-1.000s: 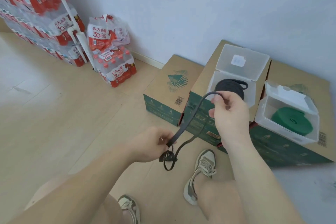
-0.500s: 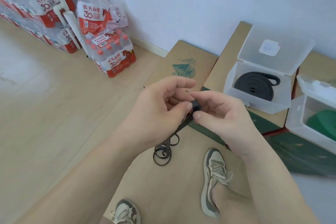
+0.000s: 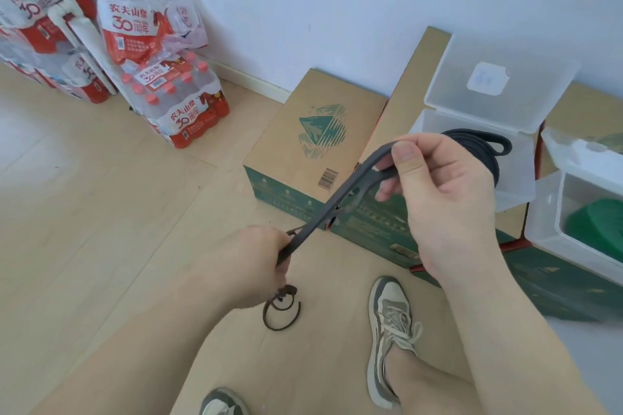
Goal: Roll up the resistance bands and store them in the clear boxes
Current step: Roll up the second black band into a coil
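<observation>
Both hands: right hand [image 3: 448,199] and left hand [image 3: 259,259] pinch black band [image 3: 337,199] stretched between.

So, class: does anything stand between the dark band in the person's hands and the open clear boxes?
Nothing visible lies between the dark band and either box, and both stand open. But the left clear box already holds a rolled black band, and the right clear box a green band.

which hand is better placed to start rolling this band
Right, probably: the right hand pinches the folded end of the band, while the left hand grips it lower down, tail dangling.
</observation>
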Available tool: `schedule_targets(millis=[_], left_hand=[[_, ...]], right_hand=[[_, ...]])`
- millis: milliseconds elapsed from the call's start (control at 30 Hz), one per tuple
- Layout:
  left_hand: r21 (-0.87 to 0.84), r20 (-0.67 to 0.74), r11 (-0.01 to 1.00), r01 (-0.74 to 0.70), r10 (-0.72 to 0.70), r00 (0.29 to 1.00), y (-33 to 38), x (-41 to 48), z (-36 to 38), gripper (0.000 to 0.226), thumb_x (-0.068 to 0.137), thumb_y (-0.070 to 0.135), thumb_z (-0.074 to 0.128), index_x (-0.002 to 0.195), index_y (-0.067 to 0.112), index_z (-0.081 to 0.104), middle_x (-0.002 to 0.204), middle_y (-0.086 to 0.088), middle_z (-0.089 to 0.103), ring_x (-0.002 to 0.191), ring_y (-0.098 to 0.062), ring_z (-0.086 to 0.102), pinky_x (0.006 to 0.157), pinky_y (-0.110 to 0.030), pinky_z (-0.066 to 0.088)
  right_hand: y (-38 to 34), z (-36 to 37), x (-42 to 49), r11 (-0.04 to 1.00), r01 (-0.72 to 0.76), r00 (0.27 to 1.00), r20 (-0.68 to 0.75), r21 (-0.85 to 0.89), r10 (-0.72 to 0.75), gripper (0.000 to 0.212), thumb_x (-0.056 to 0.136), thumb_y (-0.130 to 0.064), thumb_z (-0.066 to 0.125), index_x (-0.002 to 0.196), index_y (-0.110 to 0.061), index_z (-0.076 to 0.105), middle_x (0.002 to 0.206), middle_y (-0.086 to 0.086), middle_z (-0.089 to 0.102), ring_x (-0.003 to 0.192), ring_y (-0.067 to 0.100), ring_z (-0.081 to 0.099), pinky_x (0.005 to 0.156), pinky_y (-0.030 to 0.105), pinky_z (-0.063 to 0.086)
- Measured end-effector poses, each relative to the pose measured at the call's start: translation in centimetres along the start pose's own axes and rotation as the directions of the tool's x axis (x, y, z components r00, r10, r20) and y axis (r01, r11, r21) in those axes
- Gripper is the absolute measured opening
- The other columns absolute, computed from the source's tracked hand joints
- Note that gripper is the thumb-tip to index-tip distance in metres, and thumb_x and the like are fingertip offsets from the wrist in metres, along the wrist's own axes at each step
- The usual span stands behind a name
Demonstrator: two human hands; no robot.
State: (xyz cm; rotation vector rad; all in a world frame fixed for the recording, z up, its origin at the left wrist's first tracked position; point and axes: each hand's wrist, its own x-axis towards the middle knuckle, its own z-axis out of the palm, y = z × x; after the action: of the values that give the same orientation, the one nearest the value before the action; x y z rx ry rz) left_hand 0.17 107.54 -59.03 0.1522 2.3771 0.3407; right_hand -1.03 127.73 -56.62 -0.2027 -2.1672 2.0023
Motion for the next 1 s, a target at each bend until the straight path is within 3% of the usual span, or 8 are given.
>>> schedule_targets(millis=[200,300,367,467,600,767,900,1000], left_hand=[[-0.235,-0.394,0.970,-0.065,-0.034,0.918,-1.5,-1.1,-2.5,0.015,0.095,0.019,0.063,0.110,0.023,0.061,0.091,0.002,0.067,0.088,-0.023,0.063,0.079,-0.043,0.055],[-0.244,-0.481,0.951,-0.191,0.052,0.875,-1.0,-1.9,-3.0,0.021,0.099,0.018,0.059,0.118,0.028,0.060,0.093,0.008,0.065,0.093,-0.020,0.061,0.076,-0.033,0.048],[-0.223,-0.471,0.941,-0.253,0.123,0.874,-0.6,-1.8,-2.7,0.033,0.100,0.019,0.057,0.130,0.033,0.060,0.102,0.012,0.067,0.099,-0.015,0.059,0.077,-0.024,0.039],[-0.193,-0.531,0.898,-0.396,0.244,0.812,-0.4,-1.5,-2.4,0.027,0.095,0.013,0.060,0.113,0.030,0.070,0.087,0.019,0.069,0.081,-0.003,0.059,0.068,-0.012,0.038],[-0.325,-0.626,0.806,-0.495,0.209,0.751,-1.2,-1.4,-2.6,0.026,0.090,0.012,0.066,0.109,0.029,0.061,0.074,0.007,0.069,0.070,-0.010,0.059,0.060,-0.020,0.043],[-0.388,-0.589,0.782,-0.487,0.196,0.784,-1.7,-1.7,-2.6,0.038,0.086,0.007,0.066,0.116,0.030,0.060,0.077,0.006,0.067,0.072,-0.011,0.061,0.059,-0.020,0.046],[-0.267,-0.385,0.948,-0.173,0.059,0.921,-2.1,-1.2,-2.0,0.019,0.085,0.009,0.055,0.095,0.024,0.060,0.079,0.003,0.062,0.077,-0.020,0.060,0.069,-0.039,0.054],[-0.083,-0.179,0.997,-0.005,-0.010,0.984,-2.2,-1.3,-1.7,0.011,0.094,0.017,0.049,0.094,0.024,0.057,0.090,0.002,0.062,0.086,-0.024,0.061,0.072,-0.036,0.054]], right_hand=[[1.8,0.5,-0.7,0.905,-0.119,0.981,0.094,-0.408,0.171,0.005,0.099,-0.032,0.068,0.102,-0.036,0.070,0.065,-0.011,0.067,0.050,0.004,0.050,0.052,0.015,0.043],[3.0,1.9,-1.0,0.891,-0.074,0.973,0.164,-0.448,0.163,0.058,0.094,-0.021,0.074,0.142,-0.045,0.052,0.105,-0.021,0.067,0.059,0.009,0.057,0.063,0.011,0.047],[3.0,3.0,-1.3,0.928,0.032,0.943,0.319,-0.372,0.095,0.071,0.092,-0.009,0.075,0.141,-0.053,0.049,0.101,-0.008,0.068,0.068,0.013,0.062,0.071,0.012,0.049],[3.5,4.3,-2.0,0.962,0.130,0.888,0.459,-0.240,-0.005,0.055,0.092,0.006,0.064,0.119,-0.042,0.068,0.093,-0.006,0.072,0.080,0.024,0.068,0.079,0.037,0.059],[4.0,4.0,-1.4,0.981,0.017,0.899,0.432,-0.195,0.070,0.027,0.087,-0.011,0.074,0.110,-0.025,0.076,0.090,0.005,0.071,0.083,0.029,0.068,0.080,0.052,0.058],[3.8,4.5,-1.6,0.973,0.019,0.910,0.407,-0.230,0.078,0.017,0.096,-0.004,0.069,0.096,-0.021,0.072,0.084,0.005,0.074,0.077,0.027,0.071,0.079,0.054,0.059],[2.7,4.0,-1.1,0.996,-0.084,0.970,0.230,0.003,0.081,0.015,0.104,0.000,0.055,0.105,-0.009,0.067,0.090,0.013,0.078,0.080,0.028,0.076,0.084,0.047,0.063],[1.8,2.7,-0.1,0.951,-0.169,0.985,0.086,0.261,0.152,0.017,0.107,-0.001,0.047,0.107,-0.005,0.063,0.090,0.010,0.077,0.077,0.027,0.071,0.078,0.042,0.061]])
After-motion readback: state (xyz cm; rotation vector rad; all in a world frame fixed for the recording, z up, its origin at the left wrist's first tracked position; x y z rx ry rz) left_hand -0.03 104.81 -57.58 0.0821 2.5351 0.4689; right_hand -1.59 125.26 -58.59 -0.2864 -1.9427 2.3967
